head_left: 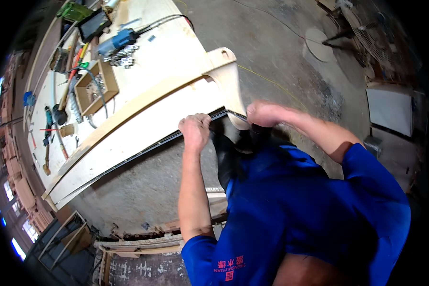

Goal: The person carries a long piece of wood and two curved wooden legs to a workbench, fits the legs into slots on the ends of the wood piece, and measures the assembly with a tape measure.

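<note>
A long black strip point(159, 142) with regular pale marks runs along the near edge of the pale worktable point(176, 102). My left hand point(195, 131) is closed over it at the table edge, fingers curled. Farther right, my right hand point(263, 113) grips the strip's right end in a closed fist. Between my hands, the strip crosses the lower end of a curved wooden piece point(232, 81), whose rounded top has a hole. A long, bowed wooden rail point(143, 102) stretches from that piece to the table's far-left corner.
A blue corded power tool point(117, 42), a wooden box of small hardware point(110, 81) and a dark-screened device point(94, 24) lie on the table. Hammers and other hand tools point(59, 114) crowd its left side. A round pale disc point(319, 45) and a white panel point(390, 109) are at right.
</note>
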A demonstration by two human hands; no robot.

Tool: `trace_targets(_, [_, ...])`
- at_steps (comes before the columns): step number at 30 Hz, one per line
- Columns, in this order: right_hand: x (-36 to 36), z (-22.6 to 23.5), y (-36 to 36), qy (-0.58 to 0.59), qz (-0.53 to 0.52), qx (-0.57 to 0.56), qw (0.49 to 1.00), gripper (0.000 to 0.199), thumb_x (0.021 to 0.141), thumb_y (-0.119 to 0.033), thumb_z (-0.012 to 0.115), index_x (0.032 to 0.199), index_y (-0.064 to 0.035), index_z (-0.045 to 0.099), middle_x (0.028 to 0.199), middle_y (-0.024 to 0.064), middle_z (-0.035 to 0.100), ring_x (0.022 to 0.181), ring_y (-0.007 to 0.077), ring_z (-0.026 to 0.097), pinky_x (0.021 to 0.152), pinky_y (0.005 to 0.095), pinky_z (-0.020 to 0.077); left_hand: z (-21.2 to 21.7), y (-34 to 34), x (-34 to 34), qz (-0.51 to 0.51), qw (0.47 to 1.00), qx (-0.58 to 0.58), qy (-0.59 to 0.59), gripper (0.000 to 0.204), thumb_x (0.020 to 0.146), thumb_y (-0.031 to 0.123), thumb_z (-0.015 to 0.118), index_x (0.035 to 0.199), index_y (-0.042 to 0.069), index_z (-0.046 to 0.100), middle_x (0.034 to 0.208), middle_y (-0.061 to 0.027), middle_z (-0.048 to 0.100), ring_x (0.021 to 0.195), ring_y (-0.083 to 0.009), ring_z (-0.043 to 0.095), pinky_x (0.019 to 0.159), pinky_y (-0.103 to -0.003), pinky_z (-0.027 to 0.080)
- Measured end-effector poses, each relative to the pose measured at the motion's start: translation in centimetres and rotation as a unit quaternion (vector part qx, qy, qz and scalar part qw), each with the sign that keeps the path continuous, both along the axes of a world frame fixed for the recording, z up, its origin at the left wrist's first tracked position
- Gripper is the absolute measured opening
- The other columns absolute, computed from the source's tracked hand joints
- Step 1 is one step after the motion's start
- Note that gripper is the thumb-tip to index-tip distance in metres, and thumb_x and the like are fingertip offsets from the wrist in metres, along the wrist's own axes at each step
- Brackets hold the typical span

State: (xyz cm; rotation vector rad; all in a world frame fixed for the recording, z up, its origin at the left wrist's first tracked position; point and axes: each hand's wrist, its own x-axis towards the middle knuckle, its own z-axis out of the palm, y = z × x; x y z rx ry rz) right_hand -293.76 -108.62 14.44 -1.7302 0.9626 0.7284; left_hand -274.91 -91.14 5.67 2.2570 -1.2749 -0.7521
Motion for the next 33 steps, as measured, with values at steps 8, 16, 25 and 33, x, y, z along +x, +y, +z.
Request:
trace_targets(8, [-0.9, -0.4, 0.7, -0.056, 0.106, 0.060, 0.991, 0.019, 0.090, -0.023, 0.059, 0.091, -0.0075, 0.071, 0.075, 0.0033, 0.066, 0.070, 0.0141, 0.059, 0.064, 0.0341, 0.0473, 4.2, 3.5, -1.2, -0.010, 0.999, 0.001, 0.051, 0.014, 0.090, 0.021, 0.065, 0.086, 0.010, 0.072, 0.084, -0.0087, 0.070, 0.093, -0.0295, 0.064, 0.102, -0.052, 0.034])
trace_targets(16, [0.3, 1.2, 3.1, -0.140, 0.151, 0.145, 0.968, 0.026, 0.092, -0.030, 0.061, 0.093, -0.0063, 0.072, 0.076, 0.0024, 0.066, 0.071, 0.0122, 0.059, 0.065, 0.0320, 0.0474, 9.5, 9.5, -2.5, 0.015, 1.000, 0.011, -0.012, 0.023, 0.080, 0.030, 0.078, 0.086, 0.009, 0.070, 0.078, -0.0080, 0.062, 0.090, -0.0292, 0.061, 0.105, -0.050, 0.033])
trace_targets(25, [1.9, 1.3, 7.0, -0.163, 0.225, 0.193, 0.941, 0.036, 0.092, -0.039, 0.060, 0.089, -0.0043, 0.071, 0.072, 0.0054, 0.064, 0.067, 0.0160, 0.059, 0.062, 0.0351, 0.0471, 10.3, 14.9, -4.8, 0.064, 0.981, 0.005, -0.183, 0.021, 0.072, 0.017, 0.081, 0.085, 0.010, 0.066, 0.081, -0.0058, 0.063, 0.090, -0.0281, 0.061, 0.102, -0.052, 0.036])
trace_targets(33, [3.7, -1.5, 9.6, -0.229, 0.229, 0.180, 0.929, 0.030, 0.089, -0.034, 0.061, 0.088, -0.0069, 0.075, 0.072, 0.0073, 0.066, 0.064, 0.0166, 0.060, 0.059, 0.0346, 0.0493, 9.9, 17.8, -3.7, 0.060, 0.973, -0.002, -0.221, 0.019, 0.071, 0.012, 0.076, 0.087, 0.010, 0.067, 0.087, -0.0092, 0.066, 0.092, -0.0307, 0.061, 0.102, -0.052, 0.038])
